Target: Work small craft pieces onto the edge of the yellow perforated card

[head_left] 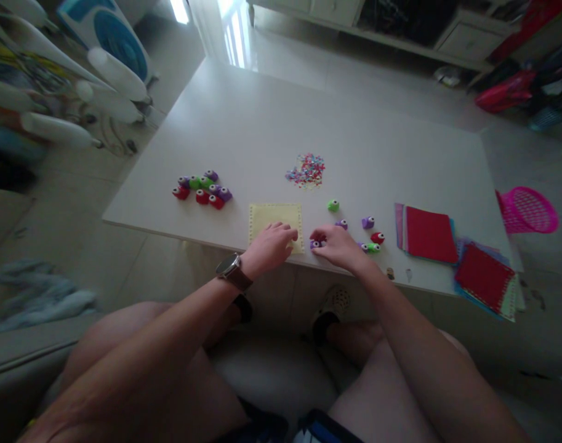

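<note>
A pale yellow paper sheet (275, 214) with small holes punched along its edges lies at the table's front edge. My left hand (272, 246), with a watch on its wrist, rests over its lower right part, fingers apart and holding nothing. Just right of the sheet, my right hand (333, 245) curls its thumb and fingers around a small purple paper punch (314, 244) with a round eye. Close by are a green punch (333, 205), a second purple punch (368, 223) and a red punch (377, 237). The right hand partly covers another purple one.
Several red, green and purple punches (202, 189) cluster at the left. Behind the sheet lies a pile of coloured paper confetti (307, 170). At right are a red-topped paper stack (429, 235) and punched sheets (484, 277) overhanging the edge, near a pink basket (530, 210).
</note>
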Tool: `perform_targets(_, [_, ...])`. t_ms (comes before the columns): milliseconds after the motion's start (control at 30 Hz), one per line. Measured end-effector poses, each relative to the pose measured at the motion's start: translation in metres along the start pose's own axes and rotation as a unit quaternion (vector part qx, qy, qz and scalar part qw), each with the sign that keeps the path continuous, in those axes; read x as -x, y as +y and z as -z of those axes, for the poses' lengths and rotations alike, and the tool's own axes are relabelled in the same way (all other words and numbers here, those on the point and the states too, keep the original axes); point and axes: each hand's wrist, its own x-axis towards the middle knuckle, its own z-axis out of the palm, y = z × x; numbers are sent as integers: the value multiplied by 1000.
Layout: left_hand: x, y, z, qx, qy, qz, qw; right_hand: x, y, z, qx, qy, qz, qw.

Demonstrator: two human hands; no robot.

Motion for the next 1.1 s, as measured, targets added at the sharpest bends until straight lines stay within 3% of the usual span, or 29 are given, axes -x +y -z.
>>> perform_targets(133, [1,1,0,-3,2,-3,1000,0,8,5,33,60,10,998])
perform_targets(267, [1,1,1,-6,1,-2,1000,1,21,10,88,64,-9,994])
perform_targets(367, [0,0,0,-7,5,-5,1000,4,20,11,85,72,34,993])
perform_targets(467, [0,-1,-1,-10,7,-7,1000,8,10,9,58,34,65,996])
perform_targets(567, [0,-1,-2,-13,7,-6,1000,10,4,6,60,-19,53,997])
perform_targets(733, [0,-2,-2,-7,4,-7,1000,7,8,-2,63,-35,43,996])
perform_targets(933, [1,-1,-1,-9,5,-6,1000,5,11,-5,83,93,43,991])
perform_targets(1100, [2,0,0,-7,3,-5,1000,4,15,-5,65,126,35,989])
